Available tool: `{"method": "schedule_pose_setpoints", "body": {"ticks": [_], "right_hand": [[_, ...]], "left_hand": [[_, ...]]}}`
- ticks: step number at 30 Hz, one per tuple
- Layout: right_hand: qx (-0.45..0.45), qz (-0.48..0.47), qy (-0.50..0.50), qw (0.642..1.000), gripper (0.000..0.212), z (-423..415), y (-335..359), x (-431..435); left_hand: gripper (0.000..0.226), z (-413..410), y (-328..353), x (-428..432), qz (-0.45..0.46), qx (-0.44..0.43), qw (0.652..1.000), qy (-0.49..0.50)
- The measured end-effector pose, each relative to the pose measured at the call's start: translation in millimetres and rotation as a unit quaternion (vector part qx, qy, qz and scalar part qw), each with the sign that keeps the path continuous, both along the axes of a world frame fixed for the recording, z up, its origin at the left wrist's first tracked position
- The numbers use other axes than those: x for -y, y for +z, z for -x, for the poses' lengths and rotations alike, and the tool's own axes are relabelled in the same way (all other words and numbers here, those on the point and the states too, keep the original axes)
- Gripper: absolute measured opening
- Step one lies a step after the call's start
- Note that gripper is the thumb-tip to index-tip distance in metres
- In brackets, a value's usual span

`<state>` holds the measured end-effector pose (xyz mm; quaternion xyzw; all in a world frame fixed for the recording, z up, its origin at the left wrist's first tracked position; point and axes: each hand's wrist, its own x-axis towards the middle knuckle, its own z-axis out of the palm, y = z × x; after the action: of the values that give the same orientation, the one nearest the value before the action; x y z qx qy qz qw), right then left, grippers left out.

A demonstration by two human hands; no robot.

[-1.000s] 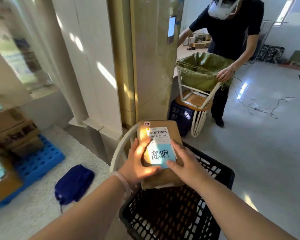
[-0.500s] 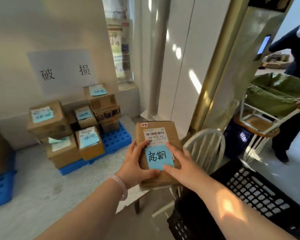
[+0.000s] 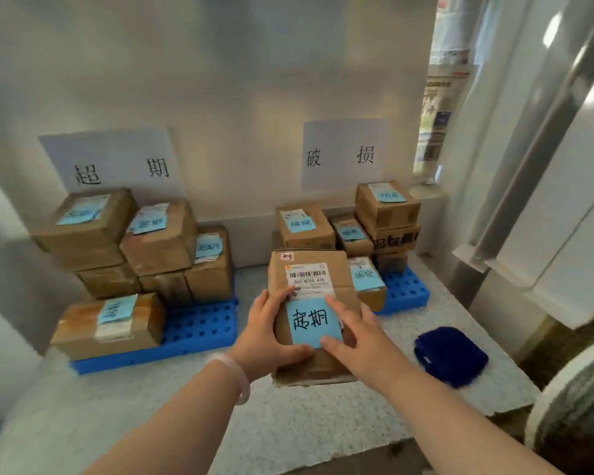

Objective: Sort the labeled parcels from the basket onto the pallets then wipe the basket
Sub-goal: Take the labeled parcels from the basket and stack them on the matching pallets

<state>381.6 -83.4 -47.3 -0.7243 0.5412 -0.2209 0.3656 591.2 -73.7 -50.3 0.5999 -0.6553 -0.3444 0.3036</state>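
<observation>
Above the speckled floor (image 3: 288, 423) | left hand (image 3: 266, 337) and right hand (image 3: 360, 344) fingers grasping cardboard parcel (image 3: 309, 265), blue note 超期 (image 3: 312, 322) | blue pallets: left (image 3: 199, 330), right (image 3: 403, 293)

Both forearms bare, no sleeves in view; pale, seemingly translucent bangle (image 3: 235, 377) on left wrist.

Bare holes show along the left pallet's (image 3: 199, 332) front right edge. The right pallet (image 3: 403, 296) is crowded with boxes (image 3: 386, 214). A blue cloth (image 3: 450, 354) lies near the floor's right edge.
</observation>
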Motion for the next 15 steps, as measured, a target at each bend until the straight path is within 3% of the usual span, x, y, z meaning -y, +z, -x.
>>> {"method": "schedule_pose_setpoints", "body": {"ticks": [5,15], "right_hand": [[-0.029,-0.014,0.043,0.999,0.068,-77,9,1],[0.005,0.013,0.109,0.994,0.067,-151,16,38]], "left_hand": [[0.097,-72,0,-17,0.006,-0.009,0.998,0.068],[0.095,-137,11,-12,0.030,-0.019,0.988,0.148]]}}
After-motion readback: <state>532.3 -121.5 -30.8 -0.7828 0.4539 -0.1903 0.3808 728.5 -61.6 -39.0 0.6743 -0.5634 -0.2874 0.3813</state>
